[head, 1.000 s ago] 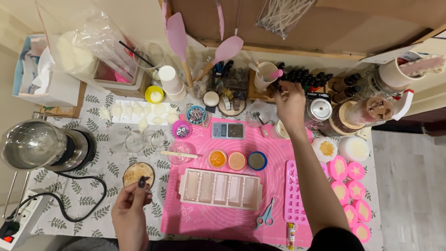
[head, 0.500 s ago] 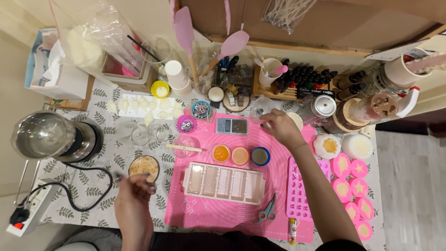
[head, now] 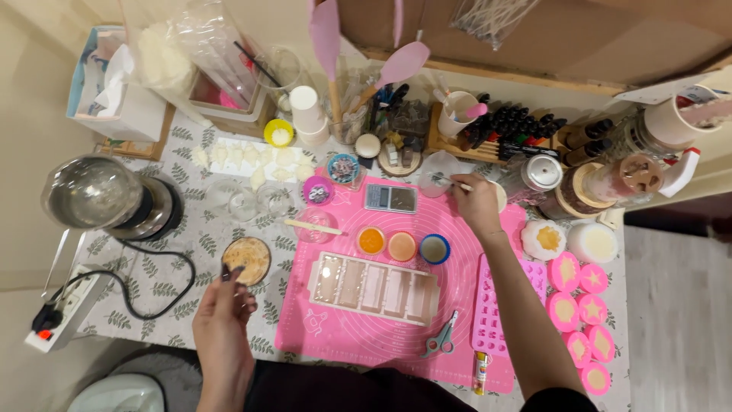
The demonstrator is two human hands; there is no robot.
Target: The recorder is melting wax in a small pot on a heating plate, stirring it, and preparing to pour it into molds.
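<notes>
**2 hands at work over a crowded craft bench**

The right hand (head: 476, 202) is closed in a pinch on a thin pale stick (head: 456, 184), whose tip reaches into a clear plastic cup (head: 438, 172) at the back edge of the pink mat (head: 366, 339). I cannot see what the cup contains. The left hand (head: 223, 317) is loosely curled, its fingertips holding a small dark tool (head: 226, 271) just beside a round tin (head: 246, 259) with a brownish filling. On the mat, a white tray mould (head: 374, 288) with 5 compartments lies near, seemingly for easy reach. Behind it stand 3 small cups (head: 402, 246) with orange, peach and pale contents. On the far left sits a metal pot (head: 91, 194).
</notes>
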